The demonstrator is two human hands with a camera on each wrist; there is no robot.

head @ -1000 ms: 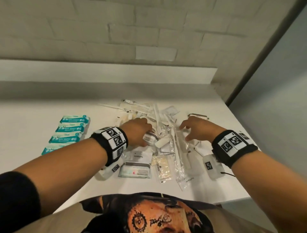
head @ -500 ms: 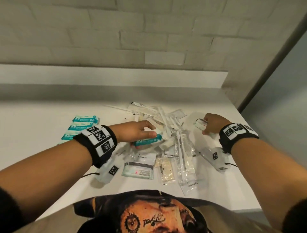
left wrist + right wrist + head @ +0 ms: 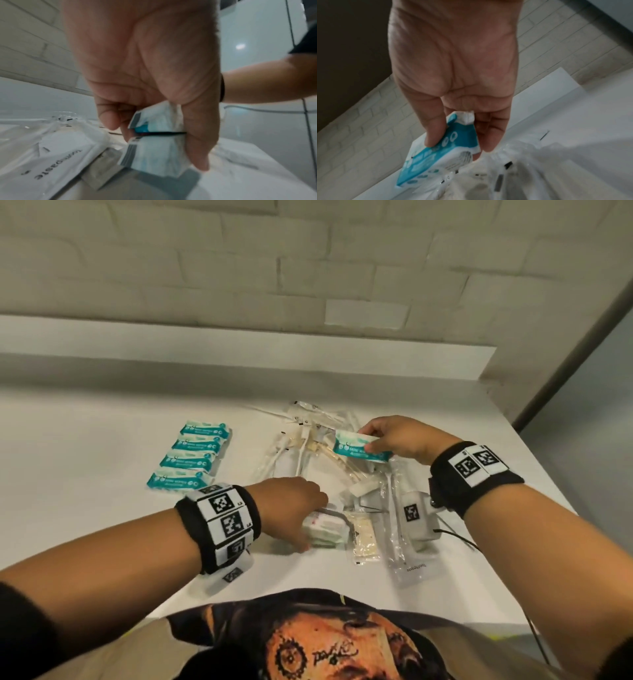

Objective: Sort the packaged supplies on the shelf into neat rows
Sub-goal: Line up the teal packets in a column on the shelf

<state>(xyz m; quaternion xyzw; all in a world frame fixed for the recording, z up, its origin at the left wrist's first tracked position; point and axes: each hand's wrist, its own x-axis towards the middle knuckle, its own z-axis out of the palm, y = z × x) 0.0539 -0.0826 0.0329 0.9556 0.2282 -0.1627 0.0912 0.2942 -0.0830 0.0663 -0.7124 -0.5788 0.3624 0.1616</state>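
Observation:
On the white shelf point(image 3: 85, 508), several teal wipe packets point(image 3: 191, 460) lie in a column at the left. My right hand point(image 3: 373, 441) holds another teal wipe packet point(image 3: 356, 450) above the jumbled pile of clear sachets point(image 3: 308, 453); in the right wrist view the thumb and fingers pinch the teal packet point(image 3: 447, 146). My left hand point(image 3: 308, 525) grips pale packets point(image 3: 327, 530) at the pile's near edge; the left wrist view shows two stacked white packets point(image 3: 154, 136) between thumb and fingers.
A clear toothpaste sachet point(image 3: 411, 563) and a beige sachet point(image 3: 364, 537) lie near the front edge. A brick wall point(image 3: 308, 268) and a raised ledge point(image 3: 239, 344) close the back. The shelf ends at the right point(image 3: 548, 474).
My right hand has come back left over the pile and now holds a teal packet. My left hand has dropped toward me and taken hold of the pale packets.

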